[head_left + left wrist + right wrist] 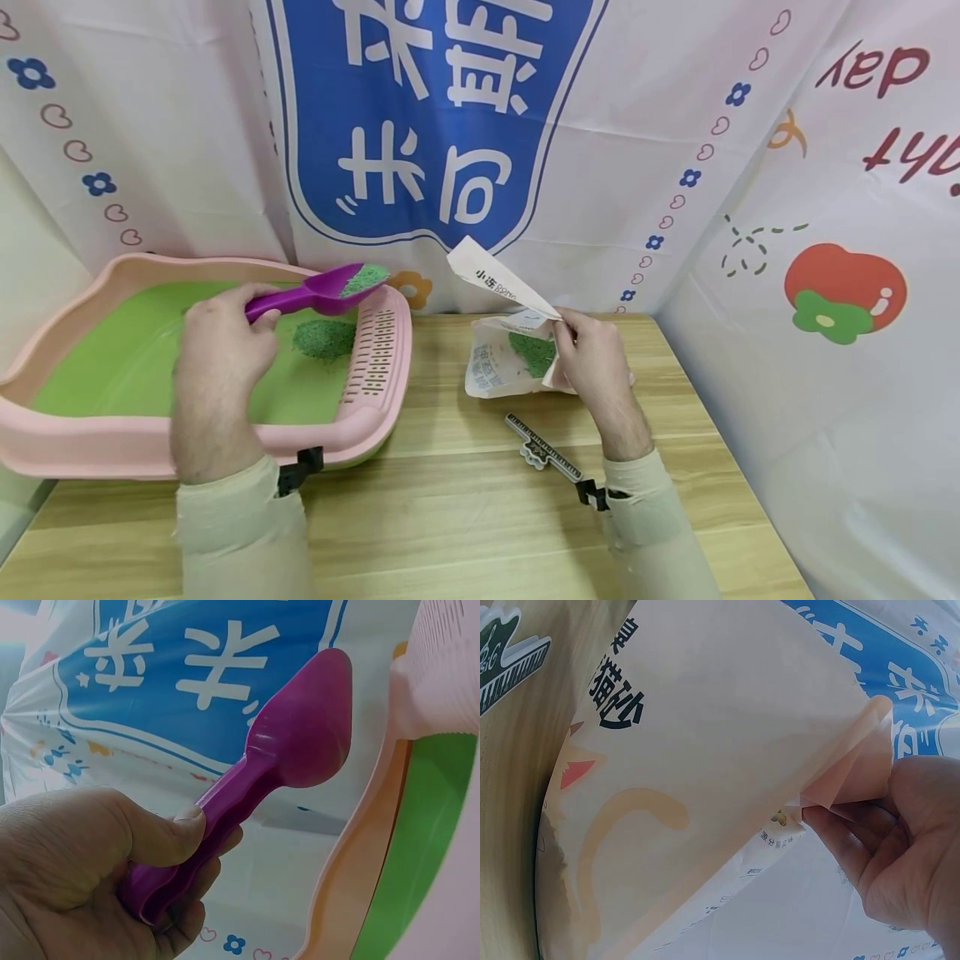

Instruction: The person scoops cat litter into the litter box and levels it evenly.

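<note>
My left hand (223,346) grips the handle of a purple scoop (322,293), raised over the right part of a pink litter box (97,450) with a green floor. Green litter granules (365,279) fill the scoop's bowl; the left wrist view shows only its underside (307,735). Below it, a small heap of green granules (325,339) lies on the box floor beside the slotted ledge. My right hand (596,354) pinches the top edge of an opened cat litter bag (491,362), with green granules visible inside. Its printed side (675,750) fills much of the right wrist view.
A bag clip (546,447) with a dark toothed bar lies on the wooden table (442,508), in front of the bag. Behind the table hangs a white printed cloth (637,108), and another printed wall (825,417) bounds the right side.
</note>
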The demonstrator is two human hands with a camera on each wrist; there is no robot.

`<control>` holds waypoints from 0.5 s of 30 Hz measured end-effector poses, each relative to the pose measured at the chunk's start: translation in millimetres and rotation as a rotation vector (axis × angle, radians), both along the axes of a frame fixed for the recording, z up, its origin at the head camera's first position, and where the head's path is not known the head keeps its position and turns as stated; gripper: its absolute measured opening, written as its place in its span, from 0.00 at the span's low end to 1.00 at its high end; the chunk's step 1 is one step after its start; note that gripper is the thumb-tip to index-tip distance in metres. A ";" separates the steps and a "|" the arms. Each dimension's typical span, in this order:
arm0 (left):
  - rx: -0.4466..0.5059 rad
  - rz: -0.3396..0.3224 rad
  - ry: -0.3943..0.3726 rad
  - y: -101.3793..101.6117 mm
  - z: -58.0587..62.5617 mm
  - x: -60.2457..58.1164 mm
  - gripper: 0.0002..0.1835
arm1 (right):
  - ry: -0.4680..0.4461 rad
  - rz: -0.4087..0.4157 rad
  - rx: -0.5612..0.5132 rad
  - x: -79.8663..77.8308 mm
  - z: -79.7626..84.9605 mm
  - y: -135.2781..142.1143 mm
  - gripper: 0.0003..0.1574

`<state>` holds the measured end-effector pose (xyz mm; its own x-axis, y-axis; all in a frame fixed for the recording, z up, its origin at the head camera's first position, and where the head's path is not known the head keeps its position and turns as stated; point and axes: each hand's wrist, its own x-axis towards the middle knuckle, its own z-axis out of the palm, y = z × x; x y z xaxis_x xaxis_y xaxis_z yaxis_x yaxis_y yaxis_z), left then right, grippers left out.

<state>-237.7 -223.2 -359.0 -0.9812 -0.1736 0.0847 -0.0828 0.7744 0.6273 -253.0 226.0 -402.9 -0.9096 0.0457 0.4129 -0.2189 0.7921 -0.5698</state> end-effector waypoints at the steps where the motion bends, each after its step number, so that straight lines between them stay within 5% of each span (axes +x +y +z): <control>1: 0.007 0.009 -0.013 -1.6 -0.3 0.7 0.26 | 0.001 -0.001 0.002 -0.1 0.0 0.0 0.18; 15: 0.034 0.110 -0.113 -23.8 -10.4 6.9 0.29 | 0.007 -0.009 0.012 -2.3 -3.2 -0.6 0.17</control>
<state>-230.7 -247.0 -369.4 -0.9590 -0.2815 -0.0324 -0.2372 0.7353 0.6348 -255.3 225.5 -406.1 -0.9062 0.0488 0.4201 -0.2159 0.8007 -0.5588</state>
